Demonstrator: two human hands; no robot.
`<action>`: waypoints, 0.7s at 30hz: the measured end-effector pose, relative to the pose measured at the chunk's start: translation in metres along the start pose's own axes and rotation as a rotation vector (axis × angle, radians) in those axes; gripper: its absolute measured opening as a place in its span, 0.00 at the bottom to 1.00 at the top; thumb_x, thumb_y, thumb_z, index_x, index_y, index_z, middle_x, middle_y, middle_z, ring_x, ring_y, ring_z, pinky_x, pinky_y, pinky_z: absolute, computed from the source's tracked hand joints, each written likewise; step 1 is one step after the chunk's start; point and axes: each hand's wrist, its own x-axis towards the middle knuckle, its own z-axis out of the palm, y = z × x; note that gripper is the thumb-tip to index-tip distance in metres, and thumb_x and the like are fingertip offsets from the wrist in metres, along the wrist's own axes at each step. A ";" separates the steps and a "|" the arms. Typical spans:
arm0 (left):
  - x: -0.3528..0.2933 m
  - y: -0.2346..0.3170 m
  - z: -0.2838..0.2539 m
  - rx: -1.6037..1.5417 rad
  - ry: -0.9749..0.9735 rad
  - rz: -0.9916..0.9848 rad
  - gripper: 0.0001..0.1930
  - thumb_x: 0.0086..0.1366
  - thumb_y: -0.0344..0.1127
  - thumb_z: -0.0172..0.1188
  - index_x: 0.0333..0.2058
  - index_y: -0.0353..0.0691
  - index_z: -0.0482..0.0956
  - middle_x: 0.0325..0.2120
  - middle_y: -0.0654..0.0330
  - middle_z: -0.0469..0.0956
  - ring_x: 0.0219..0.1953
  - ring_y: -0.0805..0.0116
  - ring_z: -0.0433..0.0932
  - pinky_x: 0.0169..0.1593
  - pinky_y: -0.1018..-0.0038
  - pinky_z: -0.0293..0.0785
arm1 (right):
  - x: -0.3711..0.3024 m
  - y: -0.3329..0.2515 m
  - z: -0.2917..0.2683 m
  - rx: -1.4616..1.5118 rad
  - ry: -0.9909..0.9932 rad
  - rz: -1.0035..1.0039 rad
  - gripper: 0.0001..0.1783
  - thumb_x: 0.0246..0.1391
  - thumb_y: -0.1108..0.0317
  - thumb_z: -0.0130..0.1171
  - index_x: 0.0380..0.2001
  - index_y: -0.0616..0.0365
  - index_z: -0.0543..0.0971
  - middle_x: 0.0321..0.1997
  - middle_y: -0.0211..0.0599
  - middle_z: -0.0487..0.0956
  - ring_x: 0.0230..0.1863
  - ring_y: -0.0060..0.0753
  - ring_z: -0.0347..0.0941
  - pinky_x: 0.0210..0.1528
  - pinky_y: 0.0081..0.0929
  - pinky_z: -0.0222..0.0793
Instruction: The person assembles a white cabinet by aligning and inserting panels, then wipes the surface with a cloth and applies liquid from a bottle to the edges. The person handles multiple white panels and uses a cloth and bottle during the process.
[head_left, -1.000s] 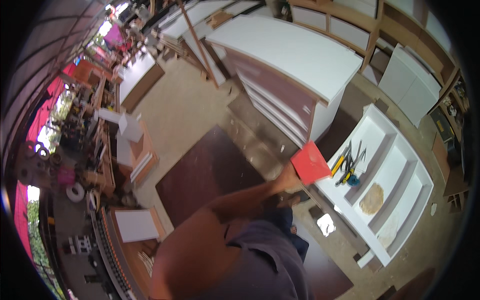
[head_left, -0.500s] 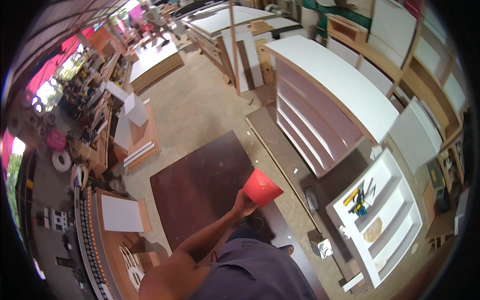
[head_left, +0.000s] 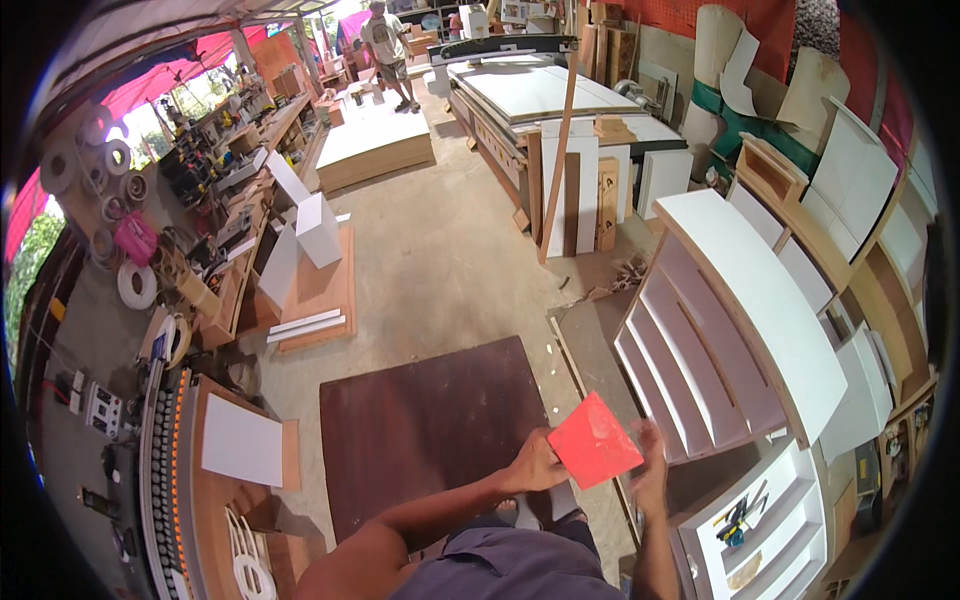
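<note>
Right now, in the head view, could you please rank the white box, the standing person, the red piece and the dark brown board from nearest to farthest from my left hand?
1. Red piece: held in the left hand.
2. Dark brown board: lying flat, lower and to the left.
3. White box: farther ahead, left side.
4. Standing person: far ahead, left of centre.

I have on a plain shirt (head_left: 510,570) of muted grey with a purplish cast, its cloth loose and softly creased across the front. A short line on it could be a seam or a fold; I can't tell which. The armhole leaves my left arm (head_left: 430,520) bare from shoulder to wrist. Both my left hand (head_left: 538,463) and right hand (head_left: 650,470) are bare too. Below the shirt hem shows dark, navy-looking legwear (head_left: 580,537).
</note>
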 end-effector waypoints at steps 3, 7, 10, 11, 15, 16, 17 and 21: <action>0.023 0.011 -0.002 -0.062 -0.013 -0.037 0.14 0.51 0.32 0.69 0.36 0.35 0.79 0.26 0.48 0.78 0.24 0.53 0.77 0.32 0.68 0.75 | -0.010 0.028 0.034 -0.232 -0.342 -0.016 0.51 0.34 0.42 0.80 0.58 0.61 0.73 0.58 0.46 0.76 0.63 0.42 0.70 0.66 0.44 0.62; 0.048 -0.001 0.012 -0.063 -0.093 -0.085 0.16 0.54 0.35 0.70 0.40 0.36 0.79 0.28 0.50 0.80 0.28 0.54 0.81 0.34 0.67 0.76 | 0.014 0.055 0.057 -0.084 -0.101 0.066 0.23 0.41 0.64 0.78 0.42 0.59 0.82 0.41 0.34 0.84 0.44 0.32 0.80 0.47 0.34 0.75; 0.084 -0.009 0.009 -0.079 -0.165 0.019 0.17 0.56 0.38 0.71 0.41 0.37 0.79 0.29 0.51 0.80 0.31 0.54 0.82 0.36 0.66 0.77 | 0.029 0.103 0.046 -0.032 -0.107 0.092 0.25 0.43 0.64 0.77 0.45 0.60 0.81 0.43 0.37 0.83 0.46 0.34 0.80 0.47 0.36 0.75; 0.100 -0.001 0.001 -0.094 -0.237 0.021 0.18 0.57 0.42 0.72 0.40 0.37 0.79 0.30 0.52 0.80 0.31 0.58 0.82 0.36 0.67 0.75 | 0.040 0.113 0.040 -0.020 -0.096 0.081 0.25 0.43 0.64 0.77 0.45 0.60 0.81 0.43 0.37 0.83 0.45 0.33 0.80 0.48 0.36 0.75; 0.146 -0.008 -0.041 0.202 -0.365 -0.279 0.48 0.44 0.49 0.81 0.61 0.34 0.68 0.48 0.51 0.75 0.53 0.58 0.75 0.55 0.63 0.71 | 0.094 0.071 0.009 -0.029 0.034 0.005 0.26 0.42 0.64 0.78 0.45 0.60 0.81 0.42 0.37 0.83 0.43 0.32 0.80 0.46 0.34 0.76; 0.161 0.009 -0.039 0.277 -0.247 -0.136 0.51 0.44 0.50 0.81 0.63 0.35 0.66 0.53 0.50 0.72 0.58 0.54 0.71 0.59 0.60 0.68 | 0.108 0.057 0.000 -0.034 0.070 -0.027 0.27 0.41 0.63 0.78 0.45 0.60 0.80 0.42 0.37 0.84 0.43 0.33 0.81 0.46 0.34 0.76; 0.174 0.023 -0.036 0.348 -0.124 0.005 0.53 0.43 0.50 0.81 0.65 0.36 0.63 0.58 0.49 0.69 0.62 0.50 0.67 0.63 0.57 0.65 | 0.122 0.047 -0.006 -0.028 0.086 -0.086 0.29 0.40 0.63 0.78 0.46 0.61 0.80 0.41 0.38 0.84 0.42 0.35 0.81 0.46 0.34 0.76; 0.228 0.039 0.013 0.557 -0.440 0.357 0.50 0.47 0.49 0.77 0.67 0.44 0.62 0.66 0.50 0.57 0.69 0.43 0.55 0.69 0.48 0.54 | 0.150 0.096 -0.030 -0.111 0.118 -0.068 0.36 0.37 0.61 0.79 0.51 0.60 0.77 0.40 0.44 0.85 0.43 0.41 0.83 0.47 0.35 0.77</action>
